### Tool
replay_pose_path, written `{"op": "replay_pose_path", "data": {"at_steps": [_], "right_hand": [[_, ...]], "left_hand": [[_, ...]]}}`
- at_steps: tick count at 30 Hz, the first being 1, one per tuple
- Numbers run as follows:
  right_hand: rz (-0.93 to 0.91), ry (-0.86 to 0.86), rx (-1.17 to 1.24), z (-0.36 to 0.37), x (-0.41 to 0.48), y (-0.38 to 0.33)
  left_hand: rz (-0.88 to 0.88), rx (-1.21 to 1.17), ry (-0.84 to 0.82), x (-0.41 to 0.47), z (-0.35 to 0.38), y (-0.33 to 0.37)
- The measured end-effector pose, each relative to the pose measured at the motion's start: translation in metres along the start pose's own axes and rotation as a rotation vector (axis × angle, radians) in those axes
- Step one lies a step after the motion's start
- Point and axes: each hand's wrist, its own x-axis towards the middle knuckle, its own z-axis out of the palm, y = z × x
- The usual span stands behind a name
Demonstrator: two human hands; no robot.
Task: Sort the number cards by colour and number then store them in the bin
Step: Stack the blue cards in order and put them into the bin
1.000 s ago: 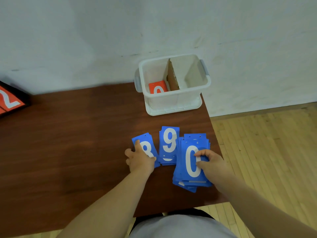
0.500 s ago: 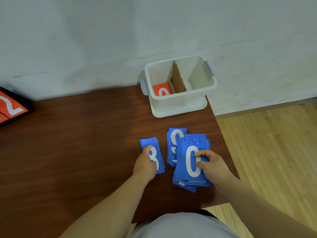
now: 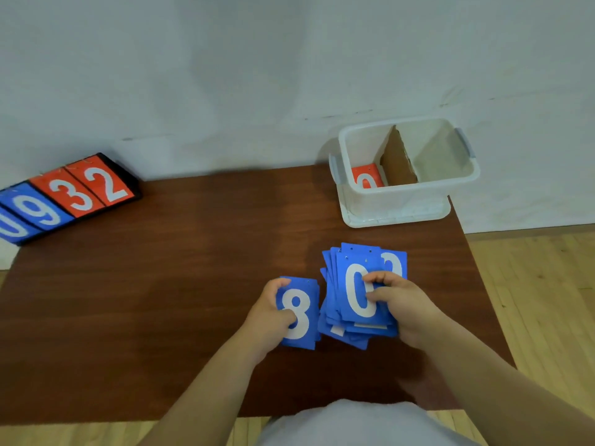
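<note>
On the bench point(image 3: 180, 284), nearer the person than the bin point(image 3: 396, 201), the left hand point(image 3: 270, 313) gripped the 8 card point(image 3: 302, 320), thumb across its face. Beside it, the right hand point(image 3: 402, 304) pinched the 0 card point(image 3: 354, 297) atop a fanned blue stack point(image 3: 329, 284). A red card point(image 3: 367, 178) lay in the bin's left compartment. A scoreboard point(image 3: 64, 197) stood far left of the bin.

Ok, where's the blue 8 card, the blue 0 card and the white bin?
blue 8 card point(image 3: 306, 312): head view, middle of the white 8.
blue 0 card point(image 3: 351, 291): head view, left stroke of the white 0.
white bin point(image 3: 396, 201): head view, front wall.
</note>
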Motion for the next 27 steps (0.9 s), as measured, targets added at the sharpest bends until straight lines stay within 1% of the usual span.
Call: {"op": "replay_pose_path", "data": {"at_steps": [3,5,7,11,14,17,21,25,27], "right_hand": [[-0.032,-0.085,-0.002,0.023,-0.003,-0.015],[-0.064,-0.097,-0.055,0.035,-0.004,-0.022],[-0.073,-0.106,-0.053,0.043,-0.005,-0.028],[-0.066,-0.168,-0.001,0.057,-0.012,-0.033],[-0.081,-0.215,0.019,0.065,-0.021,-0.031],[-0.098,-0.185,-0.003,0.065,-0.027,-0.026],[-0.109,-0.149,0.061,0.043,-0.033,-0.026],[-0.105,-0.094,0.109,0.016,-0.031,-0.022],[-0.11,-0.048,0.065,0.001,-0.025,-0.016]], "left_hand": [[0.067,-0.125,-0.048,-0.011,-0.016,0.017],[0.13,-0.182,-0.083,-0.015,-0.026,0.028],[0.184,-0.203,-0.1,-0.019,-0.034,0.037],[0.281,-0.129,-0.153,-0.021,-0.039,0.044],[0.304,-0.061,-0.217,-0.019,-0.028,0.046],[0.332,0.018,-0.236,-0.018,-0.014,0.05],[0.395,0.072,-0.265,-0.017,0.003,0.063],[0.403,0.112,-0.255,-0.011,0.029,0.068],[0.373,0.111,-0.243,-0.008,0.046,0.066]]}}
